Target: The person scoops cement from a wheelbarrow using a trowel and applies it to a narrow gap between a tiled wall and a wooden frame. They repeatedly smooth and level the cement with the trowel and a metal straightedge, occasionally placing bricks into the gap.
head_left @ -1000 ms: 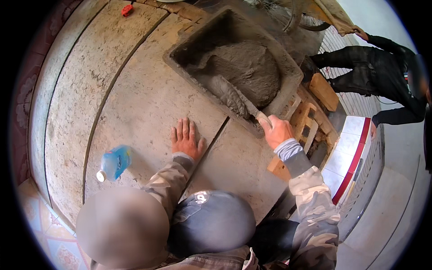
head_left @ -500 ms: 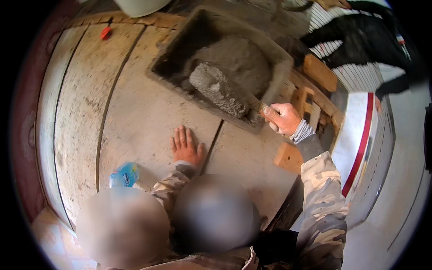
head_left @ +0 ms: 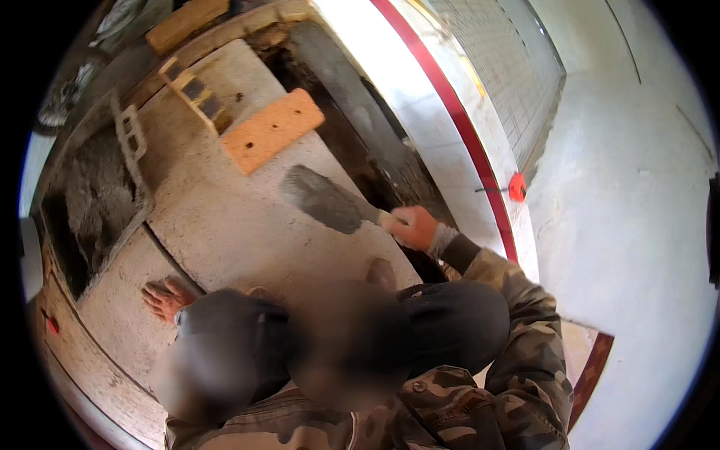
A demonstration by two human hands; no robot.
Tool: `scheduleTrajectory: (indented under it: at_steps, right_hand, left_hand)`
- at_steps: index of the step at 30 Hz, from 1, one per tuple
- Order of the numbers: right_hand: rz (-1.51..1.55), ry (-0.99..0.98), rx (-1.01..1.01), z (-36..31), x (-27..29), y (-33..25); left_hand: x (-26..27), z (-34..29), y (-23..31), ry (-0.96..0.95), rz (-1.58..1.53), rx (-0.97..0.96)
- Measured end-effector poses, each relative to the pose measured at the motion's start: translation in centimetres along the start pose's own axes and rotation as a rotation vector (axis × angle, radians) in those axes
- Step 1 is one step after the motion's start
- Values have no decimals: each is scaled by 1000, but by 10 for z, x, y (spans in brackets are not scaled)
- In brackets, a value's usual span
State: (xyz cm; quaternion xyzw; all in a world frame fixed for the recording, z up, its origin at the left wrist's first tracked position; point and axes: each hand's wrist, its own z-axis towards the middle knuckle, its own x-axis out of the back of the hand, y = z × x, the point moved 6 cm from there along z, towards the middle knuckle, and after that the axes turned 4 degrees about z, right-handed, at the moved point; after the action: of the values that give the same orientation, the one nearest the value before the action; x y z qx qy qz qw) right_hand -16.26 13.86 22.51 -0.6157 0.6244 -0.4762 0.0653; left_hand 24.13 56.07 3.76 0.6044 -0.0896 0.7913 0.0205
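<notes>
My right hand [head_left: 416, 227] is closed round the handle of a trowel [head_left: 322, 199]. Its blade points left over the boards and looks coated with wet grey mortar; motion blurs it, so how much it carries is unclear. My left hand [head_left: 166, 298] rests on the boards with its fingers spread, beside my knee. Beyond that hand stands a mortar tub [head_left: 64, 247], with grey mortar [head_left: 97, 199] inside. An orange brick with holes [head_left: 274, 129] lies just past the trowel blade.
A yellow-and-black striped bar [head_left: 193, 96] lies beside the brick. Past the boards' right edge runs a dark gap with a strip of grey mortar [head_left: 345, 97], next to a white wall with a red band [head_left: 450, 97]. Another brick [head_left: 186, 24] sits at the far end.
My view has turned right, so the tub now appears at the left. The trowel has gone from over the tub to above the boards near the gap. My left hand stays flat on the boards.
</notes>
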Motion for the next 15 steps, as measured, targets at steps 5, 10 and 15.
scheduleTrajectory:
  at_steps: [5, 10, 15]
  right_hand:
    - [175, 283, -391, -112, 1, 190]
    - [-110, 600, -293, -140, 65, 259]
    - [-188, 761, -74, -73, 80, 275]
  left_hand:
    - [116, -49, 59, 164, 128, 0]
    - [378, -173, 227, 273, 489, 193]
    - [502, -215, 316, 641, 807, 178]
